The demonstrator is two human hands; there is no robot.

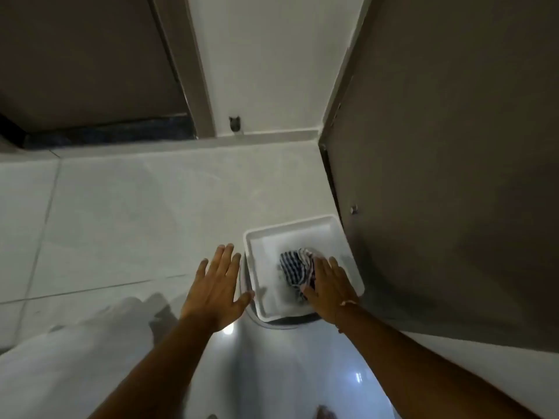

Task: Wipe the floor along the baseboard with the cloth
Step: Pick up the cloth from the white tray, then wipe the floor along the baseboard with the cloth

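A striped dark-and-white cloth (294,267) lies bunched in a square white basin (290,231) that sits on the pale tiled floor (136,213). My right hand (328,287) reaches into the basin and rests against the cloth, its fingers stretched over it; a firm grip is not visible. My left hand (216,290) hovers flat with its fingers spread just left of the basin, the thumb near the rim, and holds nothing. The light baseboard (272,135) runs along the foot of the white wall ahead.
A brown door (453,176) stands open on the right, close to the basin. A second brown door (84,55) with a grey frame is at the upper left. A small dark doorstop (235,124) sits on the wall above the baseboard. White clothing (60,358) covers the lower left.
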